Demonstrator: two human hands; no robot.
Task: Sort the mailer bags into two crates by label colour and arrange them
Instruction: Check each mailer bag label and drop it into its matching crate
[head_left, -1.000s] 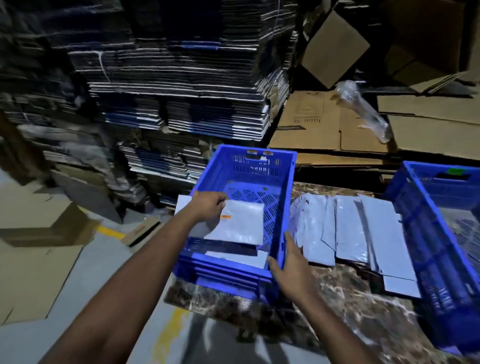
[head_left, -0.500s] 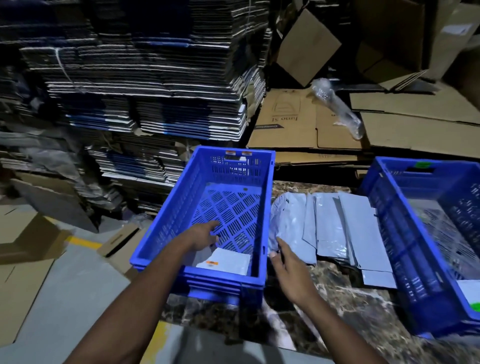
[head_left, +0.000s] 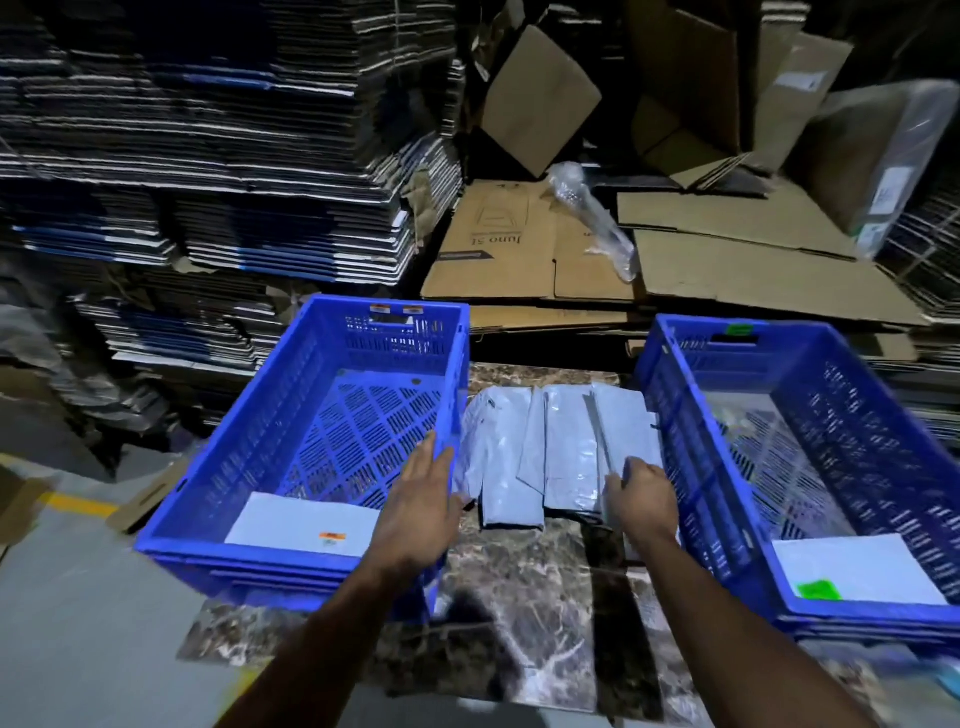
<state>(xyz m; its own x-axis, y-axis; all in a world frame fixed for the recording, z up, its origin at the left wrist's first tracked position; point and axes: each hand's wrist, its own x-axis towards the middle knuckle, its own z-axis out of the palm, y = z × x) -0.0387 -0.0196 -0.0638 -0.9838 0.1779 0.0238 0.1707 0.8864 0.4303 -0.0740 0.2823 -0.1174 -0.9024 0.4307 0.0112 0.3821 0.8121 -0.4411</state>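
Note:
Two blue crates stand on a marble table (head_left: 519, 639). The left crate (head_left: 218, 488) holds a white mailer bag with an orange label (head_left: 306, 530) at its near end. The right crate (head_left: 691, 457) holds a white mailer bag with a green label (head_left: 852, 566). Between them lies a row of several grey mailer bags (head_left: 550, 447). My left hand (head_left: 421, 509) hovers with straight fingers over the left crate's right wall, holding nothing. My right hand (head_left: 641, 499) curls its fingers on the near edge of the rightmost grey bag.
Tall stacks of flattened cartons (head_left: 208, 156) rise behind the left crate. Flat brown cardboard sheets (head_left: 675, 260) and a clear plastic wrap roll (head_left: 592, 218) lie behind the table. The table's front edge drops to a grey floor with a yellow line (head_left: 78, 501).
My left hand has let go of the orange-label bag in the left crate and lifted out toward the grey bags. My right hand has moved right onto the rightmost grey bag.

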